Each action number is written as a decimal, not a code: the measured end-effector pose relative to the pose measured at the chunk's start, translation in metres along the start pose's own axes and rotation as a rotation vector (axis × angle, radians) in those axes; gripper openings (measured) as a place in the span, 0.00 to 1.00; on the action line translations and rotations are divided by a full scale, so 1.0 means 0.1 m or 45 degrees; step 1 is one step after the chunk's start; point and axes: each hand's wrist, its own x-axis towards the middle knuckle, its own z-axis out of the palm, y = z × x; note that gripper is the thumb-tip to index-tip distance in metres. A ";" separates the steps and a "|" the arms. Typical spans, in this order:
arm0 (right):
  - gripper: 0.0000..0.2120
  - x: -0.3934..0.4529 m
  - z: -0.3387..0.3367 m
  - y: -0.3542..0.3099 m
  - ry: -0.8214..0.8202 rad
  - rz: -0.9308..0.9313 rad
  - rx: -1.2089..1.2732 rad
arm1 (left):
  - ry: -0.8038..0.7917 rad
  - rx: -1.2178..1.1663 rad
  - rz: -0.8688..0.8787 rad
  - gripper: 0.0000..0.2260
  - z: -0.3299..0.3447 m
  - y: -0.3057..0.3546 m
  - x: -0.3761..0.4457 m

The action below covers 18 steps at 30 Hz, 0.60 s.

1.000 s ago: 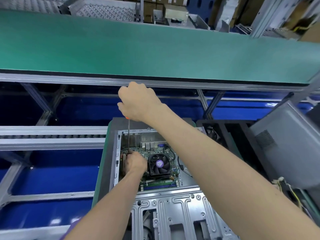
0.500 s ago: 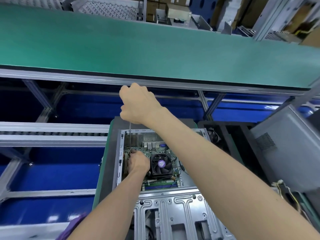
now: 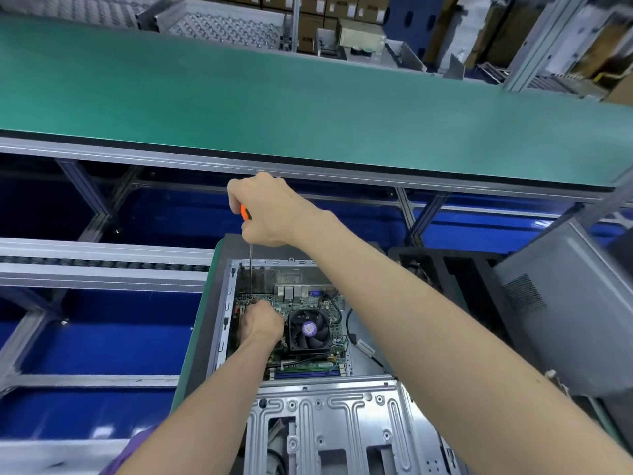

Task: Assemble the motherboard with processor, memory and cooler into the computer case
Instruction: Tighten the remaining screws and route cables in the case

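Observation:
An open grey computer case (image 3: 224, 313) lies below me with a green motherboard (image 3: 298, 305) inside. On the board sits a black cooler fan (image 3: 310, 330) with a purple hub, and memory sticks (image 3: 305, 373) run along its near edge. My right hand (image 3: 270, 210) grips the orange handle of a long screwdriver (image 3: 250, 272) held upright, its tip at the board's far left corner. My left hand (image 3: 260, 323) is down on the board beside the cooler, fingers curled by the screwdriver tip; what they hold is hidden.
The case's metal drive bracket (image 3: 329, 426) fills the near end. A green conveyor belt (image 3: 274, 97) runs across the top. Grey case panel (image 3: 561, 303) leans at the right, with a black tray (image 3: 455, 279) beside it. Roller track (image 3: 102, 265) lies left.
Both hands stay in place at the board's corner. The right hand has shifted slightly on the screwdriver handle, so its orange part now shows.

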 end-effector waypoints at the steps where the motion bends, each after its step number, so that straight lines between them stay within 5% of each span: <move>1: 0.12 0.01 0.02 0.00 0.031 0.010 0.012 | 0.005 -0.007 -0.003 0.08 0.00 0.00 0.01; 10: 0.13 -0.03 0.19 -0.18 0.280 0.190 0.086 | 0.032 -0.131 -0.040 0.05 -0.02 -0.02 0.00; 18: 0.15 -0.12 0.26 -0.03 0.317 0.271 0.371 | 0.113 -0.628 -0.143 0.10 -0.06 -0.03 -0.01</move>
